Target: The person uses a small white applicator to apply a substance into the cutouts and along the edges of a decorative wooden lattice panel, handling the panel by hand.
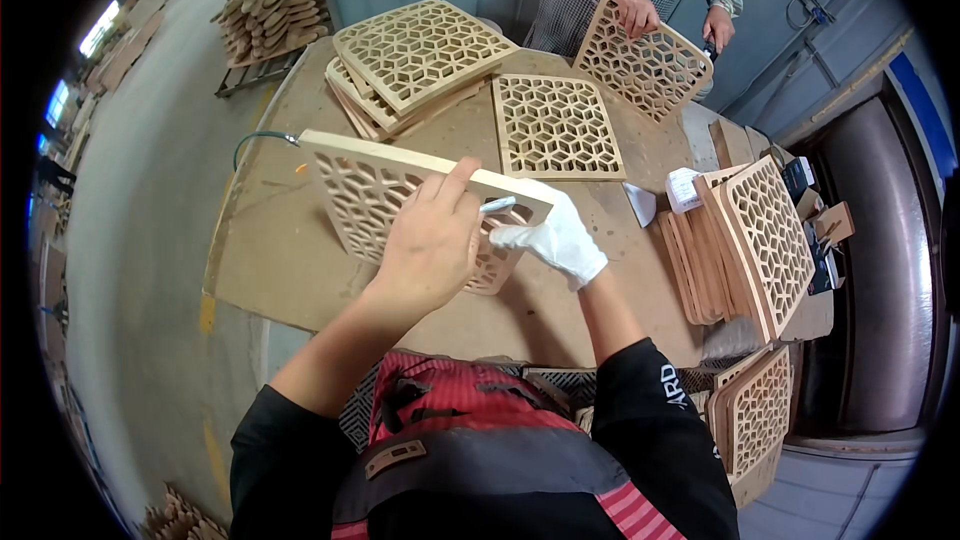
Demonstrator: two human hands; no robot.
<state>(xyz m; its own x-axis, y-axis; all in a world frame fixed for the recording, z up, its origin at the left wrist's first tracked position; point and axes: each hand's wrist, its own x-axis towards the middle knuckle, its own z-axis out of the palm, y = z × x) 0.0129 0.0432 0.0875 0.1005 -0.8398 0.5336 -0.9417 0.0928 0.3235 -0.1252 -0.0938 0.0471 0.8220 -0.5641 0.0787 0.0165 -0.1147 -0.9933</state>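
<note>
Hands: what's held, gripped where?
Left hand grips the wooden lattice panel at its upper edge, holding it tilted above the table. Gloved right hand holds a thin metal tool against that edge.

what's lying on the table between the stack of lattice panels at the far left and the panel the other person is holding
One lattice panel lies flat on the table between the stack and the co-worker's tilted panel, seen in the head view.

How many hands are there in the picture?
4. The bare left hand and the white-gloved right hand hold a wooden lattice panel near the middle. Across the table, another person's two hands hold a second panel.
</note>
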